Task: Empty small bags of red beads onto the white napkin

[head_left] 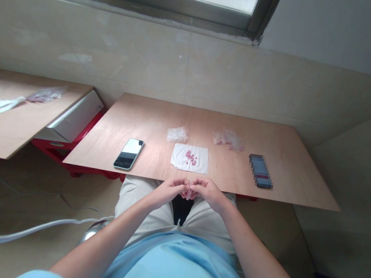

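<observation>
Fingertips of both hands press together just off the near edge of a plywood table, above the person's lap. The left hand and right hand face each other, pinching a small pink-and-pale item; the fingers hide most of it, so its exact form cannot be told. Neither hand is spread.

A loose cluster of red beads lies on a white cloth, directly ahead of the hands and near the table's edge. Two clear plastic bags sit just beyond the cloth, one nearly empty-looking and the other holding some pink pieces. A phone lies to the left of the cloth, and a dark, blurred object lies to the right.

The main risk seems to be the pinch itself: a small, slick piece could slip from the fingertips and, with the hands past the table's edge, drop into the lap or onto the floor. A sleeve or wrist brushing the cloth could also scatter the beads, which have no rim to stop them.
</observation>
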### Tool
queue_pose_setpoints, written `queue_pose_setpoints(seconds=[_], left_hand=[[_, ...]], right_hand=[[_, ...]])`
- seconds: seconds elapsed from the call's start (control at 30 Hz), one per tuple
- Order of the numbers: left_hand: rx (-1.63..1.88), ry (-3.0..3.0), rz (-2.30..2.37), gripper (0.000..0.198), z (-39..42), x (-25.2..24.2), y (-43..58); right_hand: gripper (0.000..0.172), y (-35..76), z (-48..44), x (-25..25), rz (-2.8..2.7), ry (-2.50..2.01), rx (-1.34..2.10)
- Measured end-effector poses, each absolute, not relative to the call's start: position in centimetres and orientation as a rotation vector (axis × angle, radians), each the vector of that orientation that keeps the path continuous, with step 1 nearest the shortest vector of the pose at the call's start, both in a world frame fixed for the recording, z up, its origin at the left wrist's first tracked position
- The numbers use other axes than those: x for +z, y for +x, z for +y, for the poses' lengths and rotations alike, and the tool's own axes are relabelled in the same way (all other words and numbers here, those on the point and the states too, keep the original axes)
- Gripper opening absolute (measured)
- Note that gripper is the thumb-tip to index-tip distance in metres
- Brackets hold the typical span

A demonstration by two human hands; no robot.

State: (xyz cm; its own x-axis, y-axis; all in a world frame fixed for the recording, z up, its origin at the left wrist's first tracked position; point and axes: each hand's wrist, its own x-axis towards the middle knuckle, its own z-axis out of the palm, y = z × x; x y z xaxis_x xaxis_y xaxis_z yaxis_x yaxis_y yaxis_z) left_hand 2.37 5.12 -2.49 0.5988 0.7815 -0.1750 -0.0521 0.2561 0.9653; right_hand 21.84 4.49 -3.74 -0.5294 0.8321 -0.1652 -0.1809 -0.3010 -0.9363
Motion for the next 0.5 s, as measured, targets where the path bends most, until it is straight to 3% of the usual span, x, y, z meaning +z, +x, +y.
queue_pose_setpoints(seconds=[0.17, 0.5], left_hand=[[0.625, 1.201, 0.738, 0.019, 4.82, -1.74, 2.43], [0.631, 1.123, 0.678, 0.019, 4.46, -1.43, 2.63]], right_hand=[[0.036, 21.96, 4.32, -3.43, -1.319, -0.831, 1.944], [0.035, 21.99, 4.20, -3.83, -1.294, -0.722, 1.970]])
